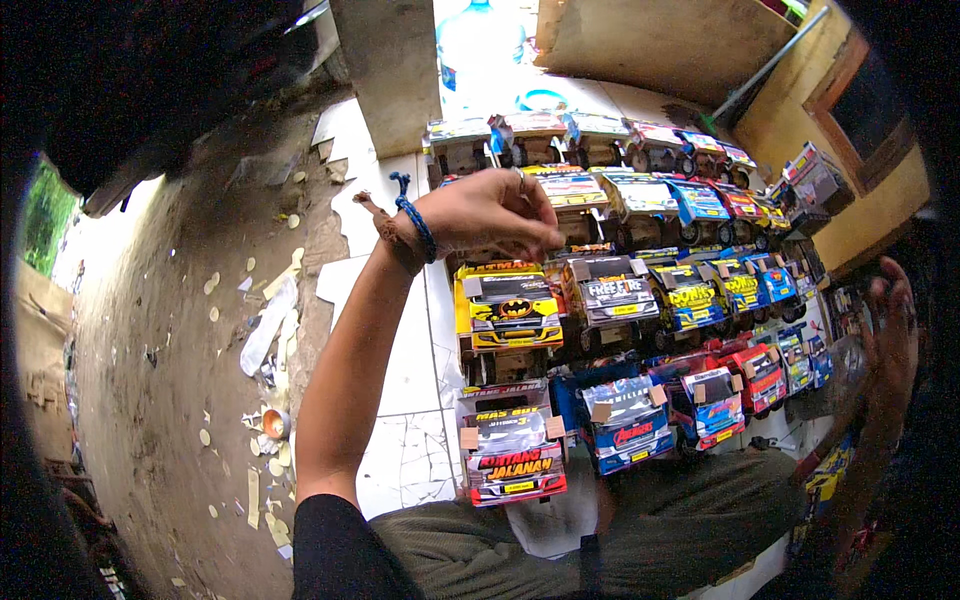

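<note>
Rows of colourful toy trucks (pixel 618 430) stand before me, with printed fronts and small tan tabs at the sides. My left hand (pixel 490 215), a blue braided cord at its wrist, hovers over the second and third rows. Its fingers bend down toward the thumb in a pinch; whatever lies between the tips is hidden. Just below it is a yellow and black toy truck (pixel 510 312). A red, black and white toy truck (pixel 512 450) stands closest to my lap. At the dim right rim my right hand (pixel 890 310) is raised, fingers stretched and apart, with nothing visible in it.
White tiles (pixel 405 400), some cracked, border a dirt floor (pixel 190 400) strewn with scraps and an orange-lit round cup (pixel 275 424). A blue water jug (pixel 480 45) stands in the bright doorway. A grey boxy toy (pixel 812 185) is beside the yellow wall (pixel 815 70).
</note>
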{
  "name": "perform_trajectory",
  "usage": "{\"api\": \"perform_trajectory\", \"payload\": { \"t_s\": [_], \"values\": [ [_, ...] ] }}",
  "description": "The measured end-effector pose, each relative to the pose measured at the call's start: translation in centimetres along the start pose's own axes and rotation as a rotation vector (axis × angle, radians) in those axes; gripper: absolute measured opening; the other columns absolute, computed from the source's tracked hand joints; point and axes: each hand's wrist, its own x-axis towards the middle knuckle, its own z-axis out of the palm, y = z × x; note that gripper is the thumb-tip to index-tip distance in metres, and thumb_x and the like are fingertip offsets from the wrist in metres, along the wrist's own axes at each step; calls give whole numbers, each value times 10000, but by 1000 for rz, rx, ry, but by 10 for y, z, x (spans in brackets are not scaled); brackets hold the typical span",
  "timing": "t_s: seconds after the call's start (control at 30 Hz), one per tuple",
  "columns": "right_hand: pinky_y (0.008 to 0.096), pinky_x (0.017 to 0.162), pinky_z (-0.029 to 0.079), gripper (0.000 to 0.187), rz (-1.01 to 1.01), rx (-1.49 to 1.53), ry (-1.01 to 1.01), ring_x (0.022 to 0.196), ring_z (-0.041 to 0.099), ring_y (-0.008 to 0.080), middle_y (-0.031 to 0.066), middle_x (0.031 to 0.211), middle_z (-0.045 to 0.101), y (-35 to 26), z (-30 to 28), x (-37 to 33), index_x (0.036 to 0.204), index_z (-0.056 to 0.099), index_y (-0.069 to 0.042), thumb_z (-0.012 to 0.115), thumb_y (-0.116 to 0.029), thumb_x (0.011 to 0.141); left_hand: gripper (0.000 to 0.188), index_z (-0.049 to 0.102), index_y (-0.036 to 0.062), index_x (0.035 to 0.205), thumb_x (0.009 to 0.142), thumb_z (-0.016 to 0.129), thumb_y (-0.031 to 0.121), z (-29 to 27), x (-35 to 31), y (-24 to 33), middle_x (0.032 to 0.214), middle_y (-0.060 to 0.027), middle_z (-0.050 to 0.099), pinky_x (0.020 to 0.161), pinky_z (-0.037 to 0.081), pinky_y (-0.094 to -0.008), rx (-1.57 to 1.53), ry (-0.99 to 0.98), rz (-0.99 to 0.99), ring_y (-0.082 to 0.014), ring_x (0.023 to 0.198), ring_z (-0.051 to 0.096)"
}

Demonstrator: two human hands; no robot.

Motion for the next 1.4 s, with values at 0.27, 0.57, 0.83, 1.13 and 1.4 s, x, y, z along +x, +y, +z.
{"api": "perform_trajectory", "payload": {
  "t_s": [0.27,0.57,0.83,1.13,1.4],
  "values": [
    [206,684,460,568,109,-189,-105,802,526,54,58,1106,537,26,-18,-56,1523,325,-94,481,-355,1044,316,696,-10,1063,867,778,225,-3,21,-56,943,-90,729,743,597,-259,12,-126,-137,-144,842,715],
    [194,518,302,467,590,-21,-248,599,394,24,-72,724,440,-29,30,-128,1431,452,-73,561,-230,1005,330,730,31,1085,862,783,268,-2,33,-68,934,-48,734,736,565,-240,104,-204,-126,-95,825,672],
    [203,509,332,486,607,-74,-477,575,429,37,-44,681,463,-61,88,-100,1459,410,-8,462,-250,1041,342,733,36,1107,865,780,272,-1,36,-70,931,-32,733,739,559,-224,105,-221,-125,-81,822,662],
    [243,636,442,332,624,104,-824,715,534,78,7,806,549,-78,166,-58,1328,430,-14,496,-156,1035,369,714,13,1121,857,786,261,-3,34,-74,1002,-57,730,785,572,-231,-14,-236,-133,-100,892,679],
    [238,589,424,324,496,132,-867,655,510,62,4,743,541,-66,203,-51,1339,413,-41,476,-156,1042,355,707,3,1124,864,781,233,-3,34,-74,1009,-62,732,805,560,-227,-12,-250,-144,-104,894,681]
  ]
}}
